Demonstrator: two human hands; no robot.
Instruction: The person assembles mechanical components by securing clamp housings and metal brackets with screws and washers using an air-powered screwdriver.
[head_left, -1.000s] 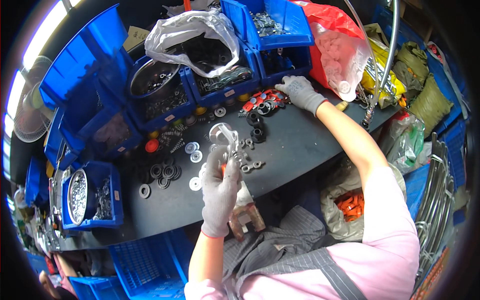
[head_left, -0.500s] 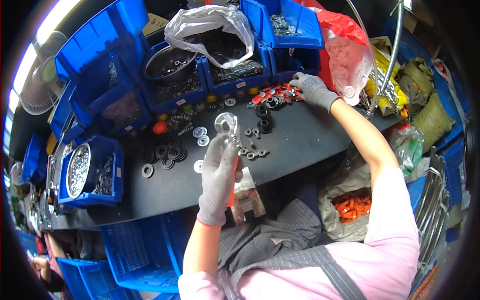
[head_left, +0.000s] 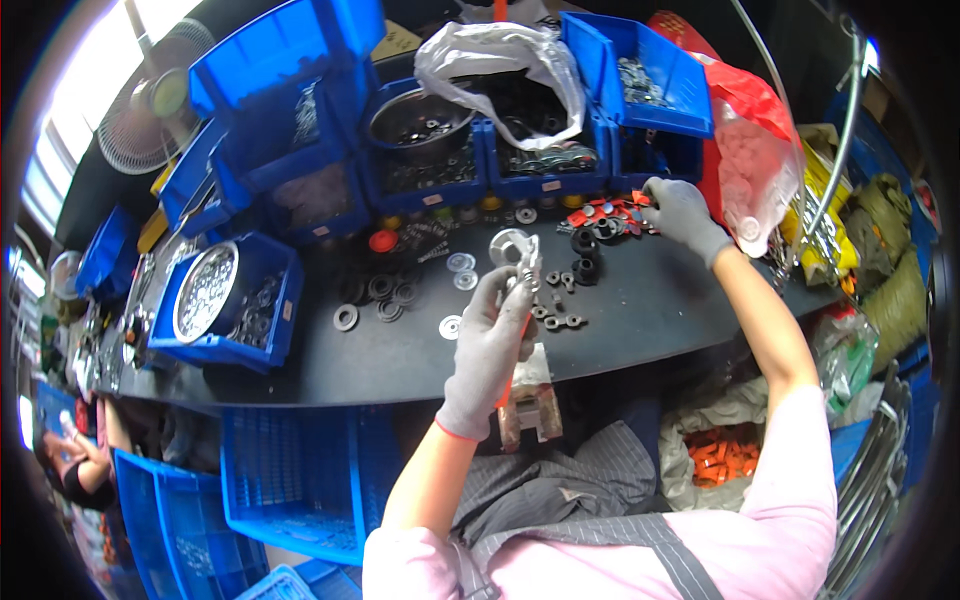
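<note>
My left hand [head_left: 492, 345], in a grey glove, holds a metal eye bolt [head_left: 517, 252] upright above the dark table [head_left: 640, 310]. Its ring end points up. My right hand [head_left: 680, 213], also gloved, reaches to the far right of the table and touches a pile of red washers [head_left: 603, 211]. Black rubber rings [head_left: 584, 253] and small metal nuts [head_left: 558, 305] lie between the two hands. Flat silver washers [head_left: 461, 270] and black washers [head_left: 378, 292] lie left of the bolt.
Blue bins [head_left: 440, 150] of hardware line the table's back, one with a white plastic bag [head_left: 500, 50]. A blue bin with a metal bowl [head_left: 205, 290] sits at the left. A red bag [head_left: 750, 150] hangs at right. Blue crates [head_left: 300, 470] stand below. A fan [head_left: 150, 120] is far left.
The view has shifted, so everything sits lower in the picture. My left hand still holds the eye bolt up; my right hand stays at the red washers.
</note>
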